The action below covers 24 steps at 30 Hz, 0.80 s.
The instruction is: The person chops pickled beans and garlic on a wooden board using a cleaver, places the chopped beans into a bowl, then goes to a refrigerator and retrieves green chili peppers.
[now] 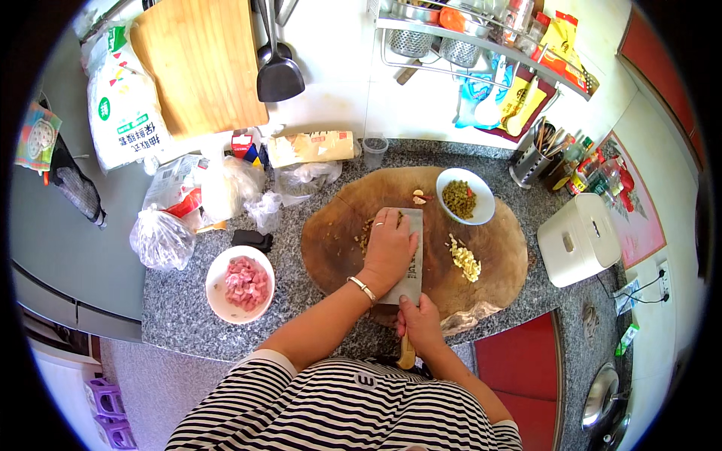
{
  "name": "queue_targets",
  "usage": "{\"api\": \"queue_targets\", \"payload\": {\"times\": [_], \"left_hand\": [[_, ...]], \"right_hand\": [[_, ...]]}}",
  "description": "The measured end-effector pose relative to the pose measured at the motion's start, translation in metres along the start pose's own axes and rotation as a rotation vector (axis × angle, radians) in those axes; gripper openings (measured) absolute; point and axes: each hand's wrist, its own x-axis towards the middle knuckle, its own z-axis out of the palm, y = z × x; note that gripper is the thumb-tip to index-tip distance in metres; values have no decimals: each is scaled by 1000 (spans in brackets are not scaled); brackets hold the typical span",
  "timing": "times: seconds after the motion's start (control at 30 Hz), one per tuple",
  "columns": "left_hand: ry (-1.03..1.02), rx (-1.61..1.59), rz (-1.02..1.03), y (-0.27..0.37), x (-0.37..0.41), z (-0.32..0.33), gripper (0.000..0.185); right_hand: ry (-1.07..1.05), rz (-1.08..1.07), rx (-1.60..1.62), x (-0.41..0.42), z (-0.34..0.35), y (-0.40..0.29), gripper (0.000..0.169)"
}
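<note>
My right hand (pixel 420 324) grips the wooden handle (pixel 406 356) of a Chinese cleaver, whose wide steel blade (pixel 416 270) lies over a thick wooden chopping board (pixel 330 225). Across the flat of the blade rests my left hand (pixel 389 251), palm down, fingers pointing away from me. Small brown-green bits (pixel 362 239) show left of the blade; anything beneath it is hidden. Chopped garlic (pixel 466 264) sits in a pile to the right. Beyond the cleaver tip lie garlic pieces and a bit of red chilli (pixel 419 198). A white bowl (pixel 486 213) on the board holds chopped green vegetables (pixel 459 198).
Diced raw meat (pixel 246 283) fills a white bowl (pixel 216 299) on the granite counter (pixel 186 332). Plastic bags (pixel 163 237) crowd the back left. A white countertop appliance (pixel 575 242), bottles (pixel 603 172) and a utensil holder (pixel 529 166) stand at right, below a wall rack (pixel 417 25).
</note>
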Motion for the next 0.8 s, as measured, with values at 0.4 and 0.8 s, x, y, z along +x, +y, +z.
{"api": "queue_targets", "payload": {"times": [0.4,0.8], "left_hand": [[-55,-94,252,71,125,78,24],[-236,30,268,51,143,157,19]], "right_hand": [[249,-136,149,43,-76,-79,20],[318,46,195,57,-105,-79,19]]}}
